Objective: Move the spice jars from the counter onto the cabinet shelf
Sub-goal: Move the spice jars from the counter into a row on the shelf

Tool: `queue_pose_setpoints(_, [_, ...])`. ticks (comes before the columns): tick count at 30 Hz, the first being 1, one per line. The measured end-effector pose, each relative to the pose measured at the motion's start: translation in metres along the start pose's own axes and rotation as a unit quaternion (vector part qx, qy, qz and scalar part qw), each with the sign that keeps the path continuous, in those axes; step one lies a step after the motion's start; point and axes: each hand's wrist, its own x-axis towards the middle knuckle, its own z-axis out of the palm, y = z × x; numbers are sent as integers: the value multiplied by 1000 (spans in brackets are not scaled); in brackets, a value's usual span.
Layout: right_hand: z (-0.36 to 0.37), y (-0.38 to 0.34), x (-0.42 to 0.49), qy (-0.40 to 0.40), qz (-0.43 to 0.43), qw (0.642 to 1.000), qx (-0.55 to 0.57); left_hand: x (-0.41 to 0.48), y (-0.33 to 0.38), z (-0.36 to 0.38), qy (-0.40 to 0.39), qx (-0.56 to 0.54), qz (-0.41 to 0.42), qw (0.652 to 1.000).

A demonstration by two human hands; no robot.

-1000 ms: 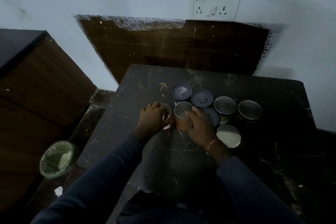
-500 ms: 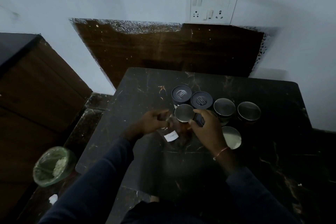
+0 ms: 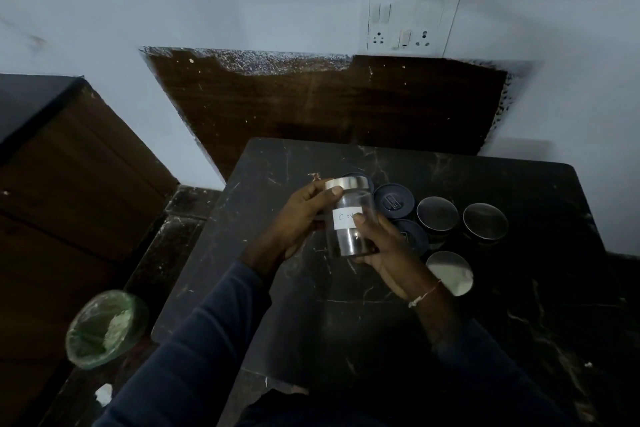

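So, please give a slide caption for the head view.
Both hands hold a labelled glass jar above the dark marble counter.

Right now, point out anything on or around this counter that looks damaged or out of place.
The wall behind the counter stands out: a dark wood-grain patch with ragged, speckled edges where white paint stops. White scraps lie on the floor by the green-lined bin. The glass jar in both hands looks intact.
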Motion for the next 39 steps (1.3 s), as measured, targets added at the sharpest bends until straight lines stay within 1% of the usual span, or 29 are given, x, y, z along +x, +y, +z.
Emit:
queue_pose_setpoints(5, [5, 2, 3, -2, -22, 996, 86, 7, 2, -5, -15, -28, -16, 999])
queue_pose_setpoints(7, [5, 2, 5, 11, -17, 996, 91, 9, 1, -5, -22, -23, -26, 999])
queue_pose_setpoints(9, [5, 2, 8, 42, -8, 999, 30, 13, -3, -4, -29, -5, -34, 999])
queue_pose_setpoints(11, [5, 5, 12, 63, 4, 998, -28, 14, -7, -1, -16, 2, -37, 999])
queue_pose_setpoints(15, [6, 10, 18, 92, 18, 993, -66, 18, -13, -2, 23, -7, -34, 999])
queue_pose_setpoints(19, [4, 13, 22, 137, 35, 984, -109, 24, -21, -10, 44, 31, -39, 998])
queue_pose_setpoints(21, [4, 13, 20, 143, 19, 977, -157, 26, -26, -15, 61, 62, -34, 996])
queue_pose_setpoints(22, [1, 12, 19, 161, 1, 964, -211, 26, -29, -18, 68, 80, -31, 994])
queue_pose_setpoints(23, [-2, 11, 18, 191, -19, 939, -284, 27, -33, -20, 75, 93, -27, 992])
queue_pose_setpoints(25, [-14, 10, 16, 266, -55, 868, -416, 28, -41, -23, 77, 111, -20, 991])
queue_pose_setpoints(27, [-26, 9, 13, 311, -73, 823, -469, 30, -48, -25, 78, 119, -20, 990])
queue_pose_setpoints(28, [-33, 9, 12, 318, -68, 801, -502, 31, -50, -25, 80, 119, -19, 990])
queue_pose_setpoints(29, [-38, 9, 11, 311, -45, 775, -549, 32, -52, -25, 80, 117, -18, 990])
queue_pose_setpoints(31, [-44, 14, 10, 281, 30, 720, -634, 33, -54, -27, 74, 114, -19, 990])
queue_pose_setpoints(32, [-46, 18, 9, 269, 59, 695, -664, 34, -55, -27, 71, 117, -20, 990])
queue_pose_setpoints(33, [-48, 23, 9, 261, 69, 674, -687, 35, -56, -29, 72, 124, -19, 990])
queue_pose_setpoints(35, [-49, 30, 10, 265, 59, 649, -711, 35, -57, -31, 76, 135, -16, 988])
queue_pose_setpoints(36, [-49, 31, 10, 268, 51, 648, -711, 34, -58, -31, 78, 134, -14, 988])
queue_pose_setpoints(37, [-48, 31, 10, 271, 42, 652, -707, 34, -58, -32, 79, 128, -12, 989])
queue_pose_setpoints(38, [-49, 30, 10, 274, 32, 664, -695, 33, -58, -33, 81, 119, -11, 990])
queue_pose_setpoints(39, [-51, 27, 10, 273, 26, 683, -677, 33, -58, -34, 84, 108, -10, 991])
